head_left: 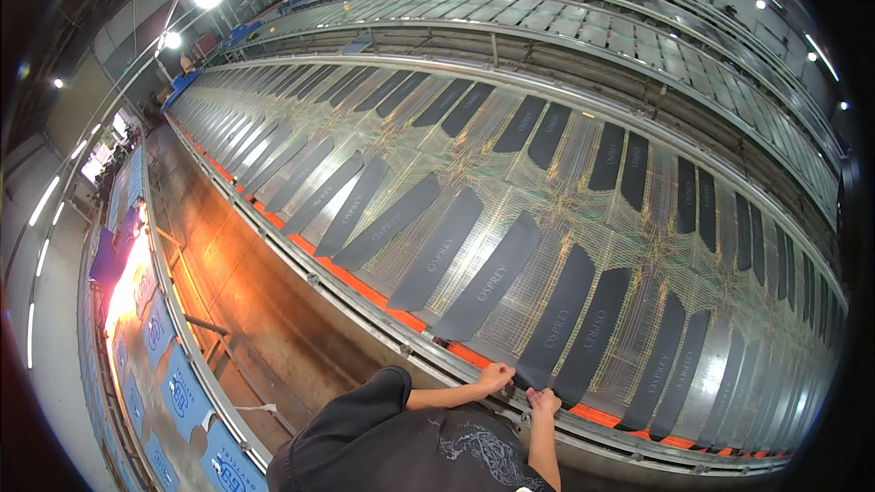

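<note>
A long dark grey fabric panel (561,305) with pale lettering lies on the long printing table (492,333), its near end reaching the front edge. My left hand (495,378) is closed at the left corner of that end, fingertips pinched on the fabric. Just to the right, my right hand (544,400) is closed too, its fingers pinching the same near edge. A second dark panel (597,337) lies beside it on the right, flat on the table. The undersides of my fingers are hidden.
More dark panels (437,251) lie in rows along the table, over thin yellow and green lines. An orange strip (365,289) and a metal rail (314,281) run along the near edge. To the left stands another table with blue printed pieces (182,387) beside a glowing heater (128,278).
</note>
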Demonstrator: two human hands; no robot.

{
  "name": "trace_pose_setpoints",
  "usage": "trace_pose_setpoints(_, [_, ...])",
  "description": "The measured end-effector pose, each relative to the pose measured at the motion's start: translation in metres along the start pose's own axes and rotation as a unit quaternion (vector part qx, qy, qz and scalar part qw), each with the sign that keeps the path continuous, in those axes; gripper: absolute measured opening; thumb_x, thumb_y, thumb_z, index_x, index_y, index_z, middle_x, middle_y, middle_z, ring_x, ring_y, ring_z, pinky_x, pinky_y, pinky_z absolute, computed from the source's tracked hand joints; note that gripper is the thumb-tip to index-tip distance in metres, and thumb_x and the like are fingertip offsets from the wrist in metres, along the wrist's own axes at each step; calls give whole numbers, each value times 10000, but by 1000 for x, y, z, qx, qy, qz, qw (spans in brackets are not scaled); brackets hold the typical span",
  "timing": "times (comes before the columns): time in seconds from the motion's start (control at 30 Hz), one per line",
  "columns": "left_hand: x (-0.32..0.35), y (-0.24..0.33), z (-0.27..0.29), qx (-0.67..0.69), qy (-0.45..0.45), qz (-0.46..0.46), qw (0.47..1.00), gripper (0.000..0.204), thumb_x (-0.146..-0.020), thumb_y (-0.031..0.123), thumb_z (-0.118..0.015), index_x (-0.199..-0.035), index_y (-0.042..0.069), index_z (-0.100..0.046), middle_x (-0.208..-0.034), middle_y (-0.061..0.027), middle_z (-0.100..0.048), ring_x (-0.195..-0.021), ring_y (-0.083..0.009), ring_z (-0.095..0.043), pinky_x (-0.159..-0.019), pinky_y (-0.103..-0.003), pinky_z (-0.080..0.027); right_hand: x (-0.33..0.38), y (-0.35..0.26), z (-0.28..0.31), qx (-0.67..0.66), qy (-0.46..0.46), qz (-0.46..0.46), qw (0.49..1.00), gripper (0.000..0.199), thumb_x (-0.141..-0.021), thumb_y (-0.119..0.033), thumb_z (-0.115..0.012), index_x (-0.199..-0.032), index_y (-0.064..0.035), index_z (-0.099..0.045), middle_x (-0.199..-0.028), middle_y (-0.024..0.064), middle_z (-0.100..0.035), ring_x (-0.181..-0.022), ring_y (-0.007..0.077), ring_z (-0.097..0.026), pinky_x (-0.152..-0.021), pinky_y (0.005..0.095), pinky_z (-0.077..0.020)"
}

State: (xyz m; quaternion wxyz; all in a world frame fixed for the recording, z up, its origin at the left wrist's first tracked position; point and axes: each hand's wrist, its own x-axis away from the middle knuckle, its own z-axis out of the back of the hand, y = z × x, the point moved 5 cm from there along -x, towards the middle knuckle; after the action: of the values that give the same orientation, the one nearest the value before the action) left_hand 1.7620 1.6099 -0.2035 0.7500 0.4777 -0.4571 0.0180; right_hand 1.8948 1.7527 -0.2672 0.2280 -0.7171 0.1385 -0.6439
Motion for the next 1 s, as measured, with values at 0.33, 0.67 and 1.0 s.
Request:
trace_pose_setpoints(0.33, [-22,53,-10,-217,174,-190,941,325,-771,294,-631,-852,-20,-614,-898,-198,-645,-845,-371,-626,-729,-451,-496,0,-10,2,-72,-215,-174,958,319,-741,53,-452,-1057,54,-493,-962,173,-563,-824,270,-588,-727,327,-535])
trace_pose_setpoints(0.67, [-68,-31,-31,199,65,210,955,218,-757,229,-737,-792,47,-623,-734,-76,-631,-609,-160,-606,-515,-315,-492,33,-17,-1,-55,-276,-200,938,649,-747,74,-436,-1379,-25,-326,-1236,155,-516,-821,200,-604,-639,256,-535])
trace_pose_setpoints(1.0, [-49,7,-35,107,-109,215,965,210,-862,218,-545,-762,46,-611,-645,-32,-599,-488,-102,-516,-411,-271,-421,4,-13,54,202,-313,-282,884,505,-918,-480,-503,-1043,6,-558,-942,180,-655,-656,157,-630,-498,236,-507])
